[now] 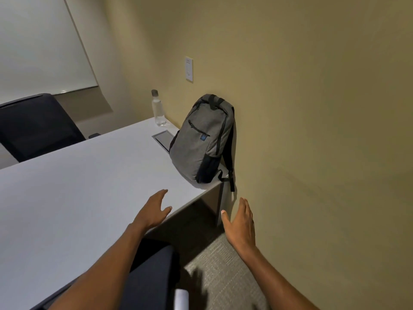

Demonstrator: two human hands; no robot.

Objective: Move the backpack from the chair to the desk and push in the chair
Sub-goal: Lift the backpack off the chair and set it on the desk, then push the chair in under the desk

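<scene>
A grey backpack (202, 139) with black straps stands upright on the far right corner of the white desk (73, 186), leaning against the tan wall. One strap hangs over the desk edge. My left hand (154, 210) hovers open over the desk's near edge, well short of the backpack. My right hand (240, 222) is open too, palm turned inward, in the air beside the desk corner and below the bag. A dark chair (154, 269) sits below my left forearm, its seat partly tucked under the desk edge.
A clear water bottle (158, 109) stands at the desk's far edge, left of the backpack. A flat rectangular panel (164, 139) lies flush in the desktop by the bag. Another dark chair (33, 126) stands beyond the desk. Grey carpet (223, 276) runs along the wall.
</scene>
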